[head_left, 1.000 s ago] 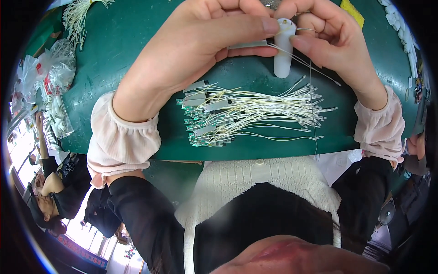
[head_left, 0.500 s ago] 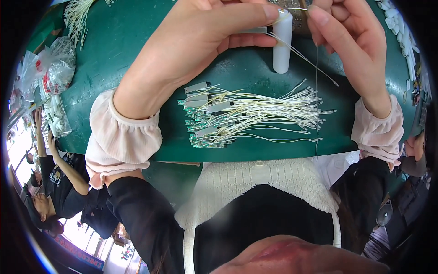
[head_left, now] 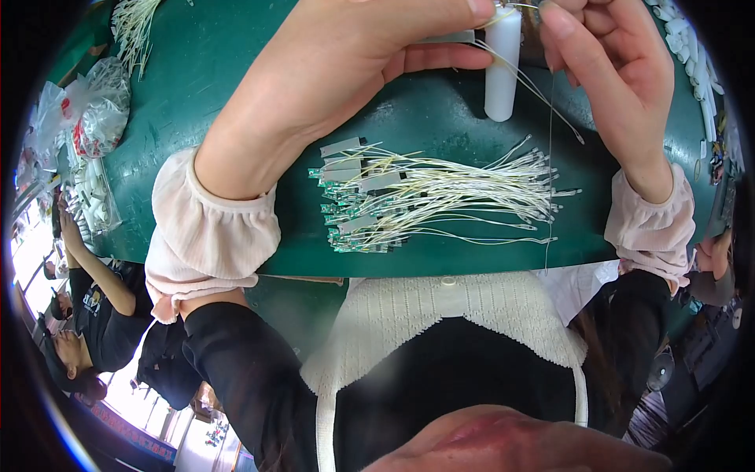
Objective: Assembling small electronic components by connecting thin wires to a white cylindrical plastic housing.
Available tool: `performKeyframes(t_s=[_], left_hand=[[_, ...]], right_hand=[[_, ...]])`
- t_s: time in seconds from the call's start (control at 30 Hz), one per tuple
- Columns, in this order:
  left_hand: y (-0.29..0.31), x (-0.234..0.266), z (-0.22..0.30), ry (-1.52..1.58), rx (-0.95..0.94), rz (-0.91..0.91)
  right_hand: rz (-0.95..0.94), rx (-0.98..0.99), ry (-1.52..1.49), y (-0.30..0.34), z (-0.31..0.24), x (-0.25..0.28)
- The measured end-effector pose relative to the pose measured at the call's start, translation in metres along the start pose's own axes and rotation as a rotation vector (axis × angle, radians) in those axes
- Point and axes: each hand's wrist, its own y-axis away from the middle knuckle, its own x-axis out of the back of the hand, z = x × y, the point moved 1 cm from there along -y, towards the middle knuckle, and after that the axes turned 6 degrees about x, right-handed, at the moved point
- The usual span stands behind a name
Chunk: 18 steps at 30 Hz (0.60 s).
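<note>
At the top, my left hand (head_left: 370, 39) closes on a slim white tube (head_left: 502, 75), its thumb by the tube's upper end. A flat grey piece (head_left: 450, 37) lies between its fingers, and thin white wires (head_left: 543, 98) trail across the tube to the right. My right hand (head_left: 617, 67) pinches a thin wire (head_left: 525, 6) at the tube's upper end; the fingertips partly hide it. A fine thread (head_left: 550, 141) hangs below that hand. Nearer me lies a bundle of white-wired small circuit boards (head_left: 456, 193) with green and grey ends.
The green table (head_left: 212, 102) bears another wire bunch (head_left: 135, 31) and clear plastic bags (head_left: 102, 102) at left. White tubes (head_left: 692, 55) line the far right edge. A co-worker (head_left: 102, 315) in black is beyond the left edge.
My left hand and the white tube have shifted slightly right and up. My right hand has moved slightly right with them. The wire bundle stays put.
</note>
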Motion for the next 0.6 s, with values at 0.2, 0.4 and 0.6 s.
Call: performKeyframes(t_s=[0.2,0.4,0.6], left_hand=[[0.002,-0.001,0.002,-0.002,0.004,0.002],[-0.002,0.002,-0.001,0.014,-0.022,-0.030],[-0.020,0.027,-0.018,-0.108,-0.219,-0.250]], right_hand=[[0.001,-0.030,0.013,-0.002,-0.004,-0.001],[0.047,-0.011,0.042,-0.002,-0.004,-0.003],[0.065,-0.215,-0.037,-0.005,-0.017,-0.005]])
